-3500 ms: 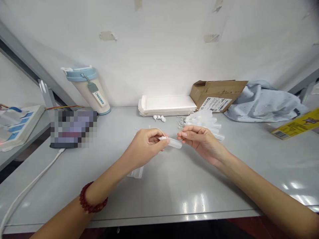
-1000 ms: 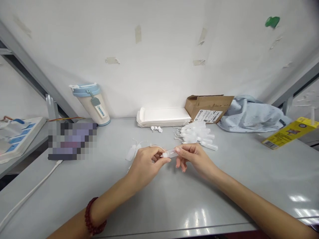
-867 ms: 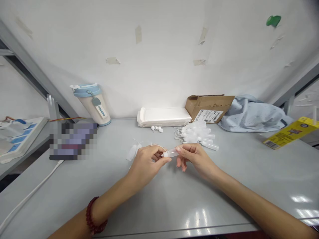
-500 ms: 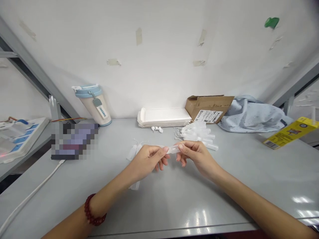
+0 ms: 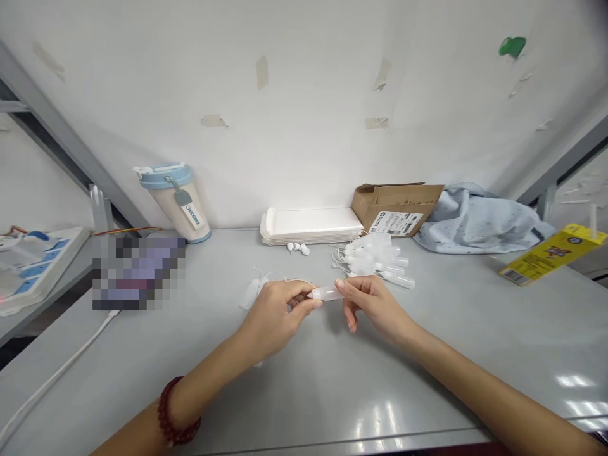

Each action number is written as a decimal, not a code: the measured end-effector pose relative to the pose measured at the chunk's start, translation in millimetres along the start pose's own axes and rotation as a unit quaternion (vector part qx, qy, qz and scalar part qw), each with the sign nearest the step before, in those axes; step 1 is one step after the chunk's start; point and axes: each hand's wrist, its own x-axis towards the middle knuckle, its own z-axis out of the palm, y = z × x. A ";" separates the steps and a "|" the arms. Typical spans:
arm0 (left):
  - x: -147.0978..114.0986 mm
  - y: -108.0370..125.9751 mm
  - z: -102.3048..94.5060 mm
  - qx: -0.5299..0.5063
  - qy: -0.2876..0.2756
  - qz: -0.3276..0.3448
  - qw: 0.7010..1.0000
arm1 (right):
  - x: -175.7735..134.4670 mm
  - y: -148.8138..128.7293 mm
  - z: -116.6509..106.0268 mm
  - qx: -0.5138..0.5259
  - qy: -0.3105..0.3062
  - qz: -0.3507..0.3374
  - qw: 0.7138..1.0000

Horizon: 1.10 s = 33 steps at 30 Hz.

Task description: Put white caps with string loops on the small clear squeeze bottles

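Observation:
Between my hands is a small translucent plastic tube (image 5: 329, 293), lying level above the table. My left hand (image 5: 278, 310) pinches its left end, where a whitish cap-like part shows, and a thin white string runs over the fingers. My right hand (image 5: 373, 303) grips the other end between thumb and forefinger. Just beyond that hand lies a pile of similar tubes (image 5: 377, 253) with white strings. Partly covered by my left hand are more clear pieces (image 5: 251, 292) with strings. Several small white caps (image 5: 297, 247) sit farther back.
Against the wall stand a stack of white trays (image 5: 313, 221), a cardboard box (image 5: 396, 206) and a light blue cloth (image 5: 479, 218). A yellow drink carton (image 5: 551, 253) leans at the right. To the left are a tumbler (image 5: 175, 202), a blurred phone (image 5: 142, 272) with a cable and a power strip (image 5: 42, 266).
My left fingers have shifted to the tube's left end, uncovering more of it and its whitish end part. The string now shows over my left hand. My right hand has moved slightly lower.

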 end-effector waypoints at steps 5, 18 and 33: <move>1.0 -0.6 -0.1 -0.041 -0.030 -0.043 0.998 | 0.0 -2.4 -0.9 -0.006 0.004 -0.009 1.000; 4.2 -2.9 -0.6 -0.193 -0.072 -0.147 0.967 | -4.9 -8.6 3.7 -0.050 0.010 -0.063 0.997; -2.0 3.5 3.8 0.022 -0.059 -0.043 0.997 | -0.8 -0.7 2.2 -0.026 -0.012 -0.015 0.999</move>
